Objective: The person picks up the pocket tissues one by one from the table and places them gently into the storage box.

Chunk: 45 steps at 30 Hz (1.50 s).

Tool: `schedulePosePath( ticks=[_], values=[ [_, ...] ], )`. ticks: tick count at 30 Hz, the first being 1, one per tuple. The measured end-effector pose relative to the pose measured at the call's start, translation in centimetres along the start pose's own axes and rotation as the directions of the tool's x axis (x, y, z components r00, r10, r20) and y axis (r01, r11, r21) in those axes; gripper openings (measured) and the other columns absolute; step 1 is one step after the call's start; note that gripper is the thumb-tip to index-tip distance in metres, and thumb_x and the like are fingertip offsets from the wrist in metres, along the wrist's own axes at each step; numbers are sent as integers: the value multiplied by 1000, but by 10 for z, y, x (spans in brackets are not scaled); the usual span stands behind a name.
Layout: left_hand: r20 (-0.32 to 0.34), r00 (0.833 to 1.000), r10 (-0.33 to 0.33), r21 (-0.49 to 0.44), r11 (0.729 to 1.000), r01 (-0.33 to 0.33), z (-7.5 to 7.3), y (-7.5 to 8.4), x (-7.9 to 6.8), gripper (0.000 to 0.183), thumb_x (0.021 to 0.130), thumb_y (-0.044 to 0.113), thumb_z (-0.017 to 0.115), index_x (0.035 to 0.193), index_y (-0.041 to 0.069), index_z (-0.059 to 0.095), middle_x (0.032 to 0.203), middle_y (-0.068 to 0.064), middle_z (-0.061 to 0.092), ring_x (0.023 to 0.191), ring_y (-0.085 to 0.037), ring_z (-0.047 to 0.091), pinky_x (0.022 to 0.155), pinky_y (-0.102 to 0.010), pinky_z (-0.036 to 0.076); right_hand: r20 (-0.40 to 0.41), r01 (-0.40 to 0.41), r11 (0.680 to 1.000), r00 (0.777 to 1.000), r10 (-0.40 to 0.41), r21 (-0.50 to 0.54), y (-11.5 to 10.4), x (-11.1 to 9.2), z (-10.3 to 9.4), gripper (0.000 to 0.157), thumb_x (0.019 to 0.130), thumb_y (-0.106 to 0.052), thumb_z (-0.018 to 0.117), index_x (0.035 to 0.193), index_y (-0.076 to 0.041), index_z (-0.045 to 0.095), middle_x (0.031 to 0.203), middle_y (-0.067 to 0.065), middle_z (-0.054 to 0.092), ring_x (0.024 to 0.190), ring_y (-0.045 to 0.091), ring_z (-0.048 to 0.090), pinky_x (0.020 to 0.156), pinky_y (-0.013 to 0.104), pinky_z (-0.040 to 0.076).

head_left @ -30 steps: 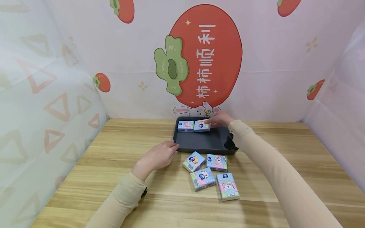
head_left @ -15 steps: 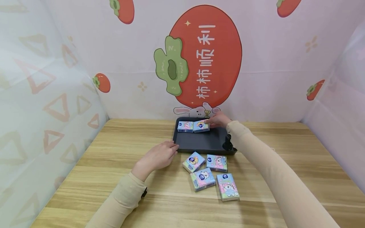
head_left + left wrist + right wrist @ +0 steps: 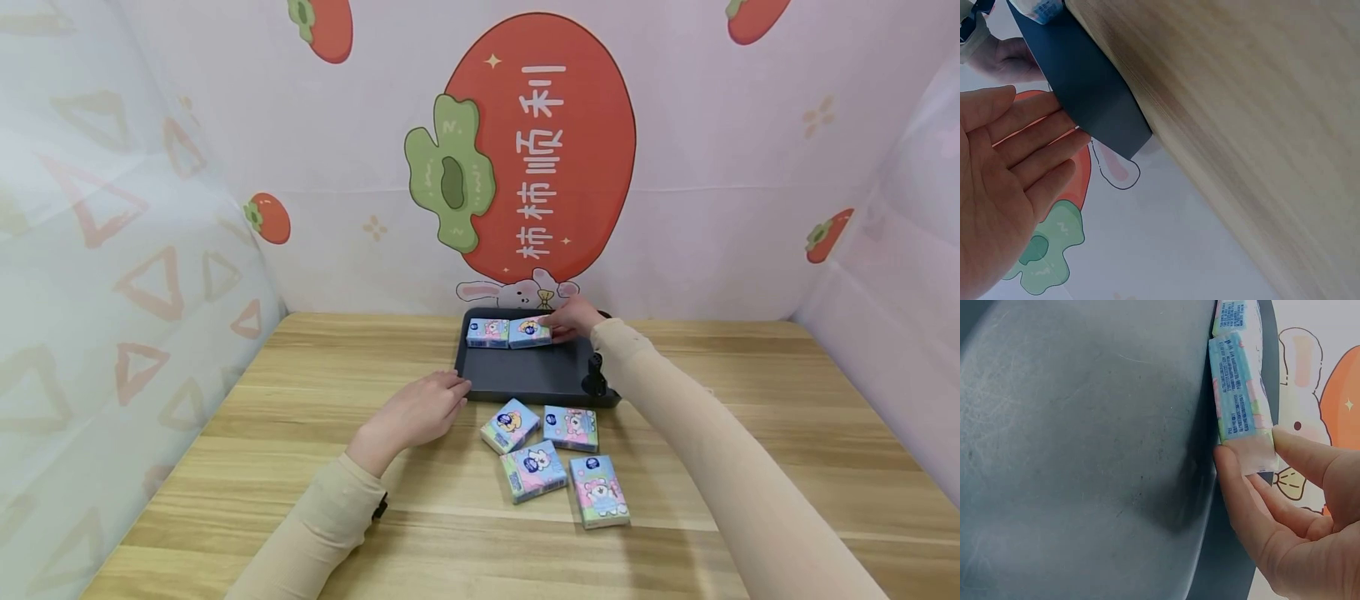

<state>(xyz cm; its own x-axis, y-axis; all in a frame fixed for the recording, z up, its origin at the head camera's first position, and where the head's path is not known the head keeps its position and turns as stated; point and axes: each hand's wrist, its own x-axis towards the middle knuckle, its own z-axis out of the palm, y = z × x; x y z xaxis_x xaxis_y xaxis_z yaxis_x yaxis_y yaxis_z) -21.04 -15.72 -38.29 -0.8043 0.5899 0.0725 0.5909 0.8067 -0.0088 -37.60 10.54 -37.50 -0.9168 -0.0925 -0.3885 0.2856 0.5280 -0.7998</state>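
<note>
My right hand (image 3: 576, 319) pinches the right end of a pale blue tissue pack (image 3: 529, 332) between thumb and fingers. That pack lies along the back wall of a dark grey tray (image 3: 536, 393), end to end with another tissue pack (image 3: 488, 332) in the left back corner. In the right wrist view, thumb and fingertips grip the near end of the tissue pack (image 3: 1236, 394), its printed side showing. At the tray's front left corner my left hand (image 3: 420, 410) rests its straight fingertips on the rim. The left wrist view shows those fingers (image 3: 1038, 140) extended against the tray's wall.
Several more tissue packs lie loose on the wooden table (image 3: 300, 467) in front of the tray, among them one pack (image 3: 511, 426) turned askew and another pack (image 3: 599, 492) farthest forward. A printed cloth backdrop (image 3: 712, 167) rises right behind the tray.
The pinched tissue pack has shifted slightly left, up against its neighbour, with the right hand and forearm moving along. The left hand stays at the tray corner.
</note>
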Motion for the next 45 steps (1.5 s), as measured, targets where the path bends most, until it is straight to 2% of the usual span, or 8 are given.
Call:
schedulePosePath(
  ticks=[12,33,45],
  values=[
    [-2,1000,3,11,1000,-3,0,0,1,35,99,19,47,124,-1,61,126,-18,60,123,-31,54,106,-41,43,17,-38,999,999,38,5,-2,-3,2,47,90,-18,65,128,4,51,119,22,59,99,30,64,88,37,55],
    [-18,1000,3,13,1000,-3,0,0,-1,35,98,18,48,123,-1,61,125,-17,61,121,-31,55,104,-41,45,10,-49,999,999,49,-4,0,4,3,46,90,-15,65,129,5,51,123,23,57,104,32,64,88,37,56],
    [-11,1000,-1,12,1000,1,-1,1,-1,34,98,19,48,123,-1,62,126,-17,60,121,-31,55,105,-41,44,14,-31,999,999,31,10,-2,-5,3,46,91,-14,64,129,7,49,123,24,56,108,34,62,91,39,54]
  ],
)
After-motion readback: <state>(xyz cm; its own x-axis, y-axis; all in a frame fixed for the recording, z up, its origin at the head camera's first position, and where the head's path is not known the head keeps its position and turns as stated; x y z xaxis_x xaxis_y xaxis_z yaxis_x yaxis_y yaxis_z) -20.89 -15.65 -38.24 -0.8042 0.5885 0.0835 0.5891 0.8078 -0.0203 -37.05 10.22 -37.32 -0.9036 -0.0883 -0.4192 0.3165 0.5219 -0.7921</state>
